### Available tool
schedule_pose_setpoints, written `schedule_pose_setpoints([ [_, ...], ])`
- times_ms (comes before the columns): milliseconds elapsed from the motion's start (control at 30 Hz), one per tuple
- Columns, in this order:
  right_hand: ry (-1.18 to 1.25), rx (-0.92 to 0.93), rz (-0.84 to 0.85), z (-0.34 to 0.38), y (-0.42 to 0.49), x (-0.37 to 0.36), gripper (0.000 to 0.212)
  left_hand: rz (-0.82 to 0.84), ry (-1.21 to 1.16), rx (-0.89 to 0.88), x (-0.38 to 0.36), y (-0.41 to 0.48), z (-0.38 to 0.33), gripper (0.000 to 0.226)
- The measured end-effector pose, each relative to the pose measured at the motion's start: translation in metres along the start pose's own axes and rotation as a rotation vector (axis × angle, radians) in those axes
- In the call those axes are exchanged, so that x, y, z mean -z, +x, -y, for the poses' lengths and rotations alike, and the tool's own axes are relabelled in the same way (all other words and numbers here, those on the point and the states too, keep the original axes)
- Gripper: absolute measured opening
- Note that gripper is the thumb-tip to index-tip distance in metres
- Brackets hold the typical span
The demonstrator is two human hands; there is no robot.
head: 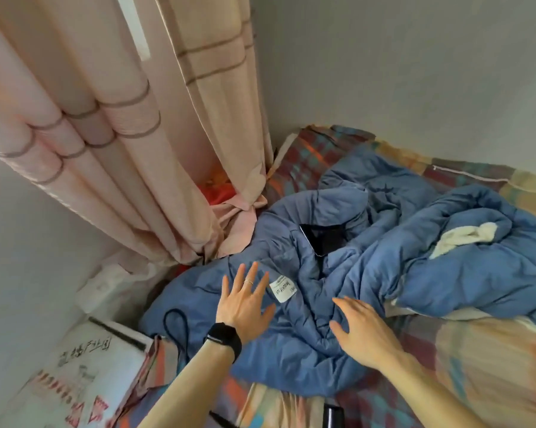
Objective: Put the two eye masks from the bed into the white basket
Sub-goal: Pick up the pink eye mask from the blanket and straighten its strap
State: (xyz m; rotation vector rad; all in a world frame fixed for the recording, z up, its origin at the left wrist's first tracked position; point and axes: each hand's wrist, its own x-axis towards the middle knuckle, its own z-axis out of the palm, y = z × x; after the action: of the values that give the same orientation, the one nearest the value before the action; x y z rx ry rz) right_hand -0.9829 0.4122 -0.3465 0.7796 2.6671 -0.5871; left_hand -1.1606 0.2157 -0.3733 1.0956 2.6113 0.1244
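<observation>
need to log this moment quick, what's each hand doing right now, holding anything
Left hand: open, fingers spread over the blue duvet, holding nothing.
Right hand: open, palm down over the duvet, holding nothing.

Black smartwatch (224,337) on left wrist; thin ring (248,282); bare forearms

Just one view here, the head cam, and it looked forward and steeply down onto the bed (492,350) from close up. Wide lens, so the curtain (112,125) bowed. Blue quilt (368,242) sat just past the fingertips (245,268); wall corner was beyond that.
</observation>
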Motion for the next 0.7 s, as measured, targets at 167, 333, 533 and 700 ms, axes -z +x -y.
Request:
schedule_pose_setpoints([
  [167, 0.059, -0.102, -0.008, -0.011, 0.124, -0.037, 0.060, -0.011, 0.006, -0.022, -0.072, 0.085, 0.039, 0.072],
  [333, 0.049, -0.083, -0.109, -0.012, 0.209, -0.070, 0.051, -0.048, 0.063, -0.048, -0.139, 0.100, 0.071, 0.068],
  [533, 0.157, -0.184, -0.123, 0.000, 0.253, -0.067, 0.051, -0.041, 0.043, -0.080, -0.149, 0.104, 0.076, 0.067],
  [700, 0.760, -0.203, -0.321, 0.013, 0.177, -0.047, 0.041, 0.143, -0.088, 0.020, -0.106, 0.105, 0.057, 0.073],
])
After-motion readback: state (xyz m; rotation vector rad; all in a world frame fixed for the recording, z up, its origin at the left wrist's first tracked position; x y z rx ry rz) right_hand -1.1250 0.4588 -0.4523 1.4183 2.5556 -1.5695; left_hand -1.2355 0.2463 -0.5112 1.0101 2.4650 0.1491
